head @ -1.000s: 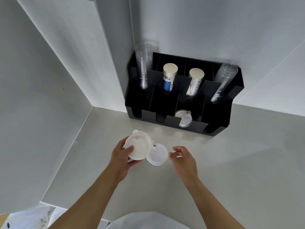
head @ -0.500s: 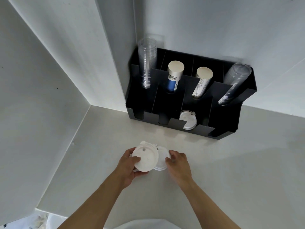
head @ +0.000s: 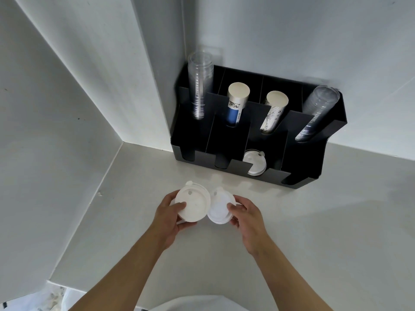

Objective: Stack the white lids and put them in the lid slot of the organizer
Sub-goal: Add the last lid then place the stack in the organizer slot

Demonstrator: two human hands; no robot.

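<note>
My left hand (head: 167,215) grips a stack of white lids (head: 194,204), tilted up above the counter. Right beside it, my right hand (head: 246,215) pinches a single white lid (head: 220,207) by its right rim; that lid's left edge tucks behind the stack. The black organizer (head: 314,173) stands against the back wall in the corner. Its third front slot holds more white lids (head: 254,161), leaning on edge.
The organizer's rear slots hold clear plastic cups (head: 199,84) at the left and clear cups (head: 314,113) at the right, with a blue paper cup stack (head: 235,104) and a printed paper cup stack (head: 272,111) between. Walls close in at left and behind the grey counter (head: 314,243).
My right hand closed in from the right and took hold of the single lid on the counter. My left hand kept its stack; the view shifted downward.
</note>
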